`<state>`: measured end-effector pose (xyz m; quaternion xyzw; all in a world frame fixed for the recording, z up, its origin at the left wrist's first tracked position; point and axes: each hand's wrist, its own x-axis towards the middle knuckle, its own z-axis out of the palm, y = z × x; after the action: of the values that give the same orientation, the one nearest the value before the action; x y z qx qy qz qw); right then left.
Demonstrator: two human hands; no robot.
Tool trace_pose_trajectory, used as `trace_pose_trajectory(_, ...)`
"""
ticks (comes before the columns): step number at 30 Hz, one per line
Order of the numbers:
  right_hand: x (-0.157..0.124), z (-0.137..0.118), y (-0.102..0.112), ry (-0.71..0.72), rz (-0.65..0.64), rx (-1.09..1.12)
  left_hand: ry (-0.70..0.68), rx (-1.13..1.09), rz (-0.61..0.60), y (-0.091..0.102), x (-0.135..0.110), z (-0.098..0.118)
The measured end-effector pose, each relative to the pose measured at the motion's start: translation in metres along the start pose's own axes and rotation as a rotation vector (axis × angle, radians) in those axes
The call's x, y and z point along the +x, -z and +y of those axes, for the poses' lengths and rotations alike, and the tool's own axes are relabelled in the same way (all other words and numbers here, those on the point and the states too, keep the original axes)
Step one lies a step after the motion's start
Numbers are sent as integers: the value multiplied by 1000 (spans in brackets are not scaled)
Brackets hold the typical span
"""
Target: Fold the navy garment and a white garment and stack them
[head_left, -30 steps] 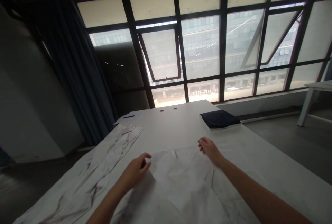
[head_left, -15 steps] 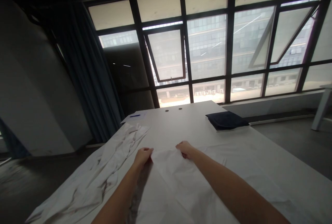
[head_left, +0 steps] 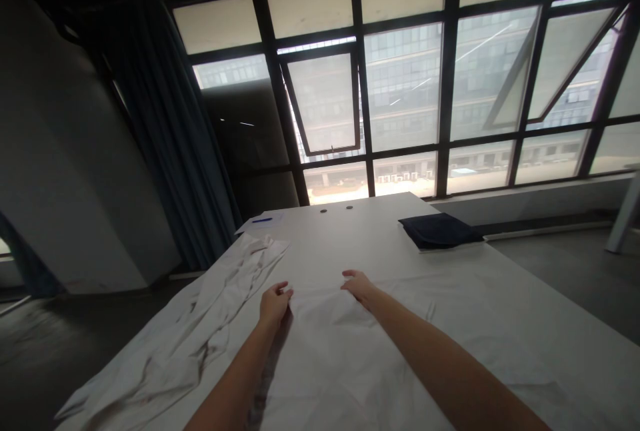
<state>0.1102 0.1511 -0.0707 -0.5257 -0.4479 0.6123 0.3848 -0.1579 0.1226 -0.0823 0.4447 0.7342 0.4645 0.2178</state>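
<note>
The white cloth (head_left: 340,358) lies spread on the near part of the counter (head_left: 345,238), running beneath both forearms, with its far edge raised in a soft ridge. The left hand (head_left: 275,306) sits at the left of that edge and the right hand (head_left: 358,286) at its right, a narrow span apart, with fingers curled down onto the fabric. This view does not show whether either hand has a firm pinch. Placed like this, they appear to control the edge from both ends.

Just left of the cloth, a crumpled white fabric (head_left: 195,318) with dark creases trails along the counter's left side, seemingly kept out of the way. Further off on the right sits a neatly folded dark blue cloth (head_left: 439,231), squared up as if set aside. At the far left corner lie a sheet of paper (head_left: 274,220) and a blue pen (head_left: 263,220). Beyond the counter are a large gridded window (head_left: 405,84) and a dark blue curtain (head_left: 170,131).
</note>
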Motion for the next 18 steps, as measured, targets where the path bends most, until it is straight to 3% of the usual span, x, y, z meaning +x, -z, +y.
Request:
trace_pose_trajectory(5, -1, -3, -2, 7, 12, -9, -29, -37, 2, 4, -3, 0)
trace_pose_trajectory(12, 6, -3, 2, -3, -81, -56, -69, -56, -72, 21, 2, 2)
trace_pose_trajectory(18, 14, -1, -6, 29, -15, -81, -51, -68, -77, 21, 2, 3)
